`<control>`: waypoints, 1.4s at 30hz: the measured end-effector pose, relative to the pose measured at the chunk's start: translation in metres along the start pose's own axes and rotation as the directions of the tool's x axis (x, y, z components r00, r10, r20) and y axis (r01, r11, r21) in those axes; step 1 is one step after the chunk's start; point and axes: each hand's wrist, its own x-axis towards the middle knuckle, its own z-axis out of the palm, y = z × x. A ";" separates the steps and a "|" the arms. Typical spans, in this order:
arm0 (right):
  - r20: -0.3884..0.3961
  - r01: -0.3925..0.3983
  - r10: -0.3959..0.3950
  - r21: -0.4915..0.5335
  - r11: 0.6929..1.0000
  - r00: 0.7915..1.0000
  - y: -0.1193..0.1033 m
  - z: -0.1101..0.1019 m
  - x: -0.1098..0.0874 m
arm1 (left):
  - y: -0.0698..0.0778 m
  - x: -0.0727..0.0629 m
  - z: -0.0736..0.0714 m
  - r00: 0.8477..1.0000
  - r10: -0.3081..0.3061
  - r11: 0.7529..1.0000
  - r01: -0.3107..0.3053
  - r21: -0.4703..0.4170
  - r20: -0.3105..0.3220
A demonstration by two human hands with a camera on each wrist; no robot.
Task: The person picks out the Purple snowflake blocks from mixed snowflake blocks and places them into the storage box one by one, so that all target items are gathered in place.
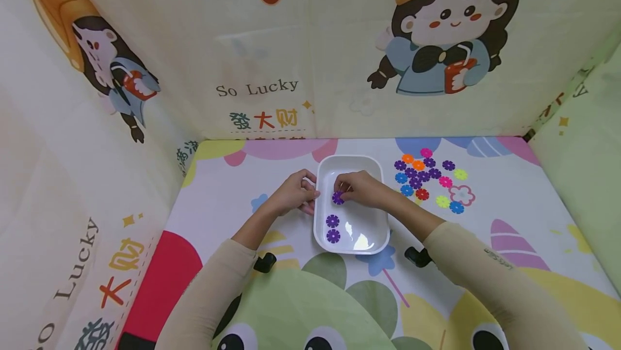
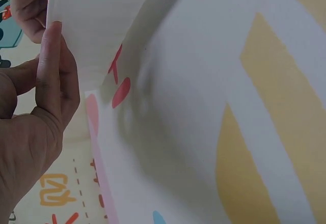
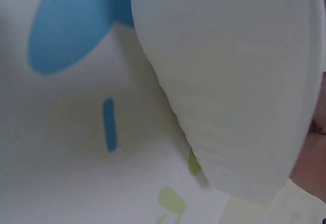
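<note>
A white tray (image 1: 356, 242) stands on the table. Along its left side lie two purple snowflake discs (image 1: 332, 228), round with notched edges, one in front of the other. Behind them the right hand (image 1: 361, 188) reaches in over the right rim and pinches a third purple snowflake disc (image 1: 338, 199), partly covered by the fingertips. At the left rim the left hand (image 1: 295, 192) holds the tray, thumb at the edge. In the left wrist view its fingers (image 2: 49, 71) lie against the outer wall. The right wrist view shows mostly the tray's outer side (image 3: 229, 91).
Right of the tray lies a loose spread of snowflake discs (image 1: 423, 176) in purple, blue, orange, pink, red and yellow. A printed cloth (image 1: 310, 274) covers the table. Printed curtains (image 1: 339, 59) hang at the back and sides.
</note>
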 end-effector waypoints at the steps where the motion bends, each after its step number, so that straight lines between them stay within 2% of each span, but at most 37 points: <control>1: 0.004 0.000 0.000 0.000 1.000 1.000 0.001 0.002 0.002 | 0.000 0.000 0.000 1.000 -0.001 1.000 0.001 -0.001 0.000; 14: 0.046 -0.038 0.038 -0.014 0.999 0.998 0.005 0.018 0.015 | -0.003 0.001 0.000 1.000 -0.003 1.000 0.003 -0.001 -0.004; 21: 0.040 -0.054 0.056 -0.049 0.997 0.998 0.006 0.020 0.017 | -0.003 0.002 0.001 1.000 -0.001 1.000 0.001 0.011 -0.009; 42: 0.034 -0.067 0.069 -0.055 0.996 0.997 0.006 0.031 0.017 | -0.002 0.000 0.001 1.000 0.012 1.000 -0.011 0.028 -0.017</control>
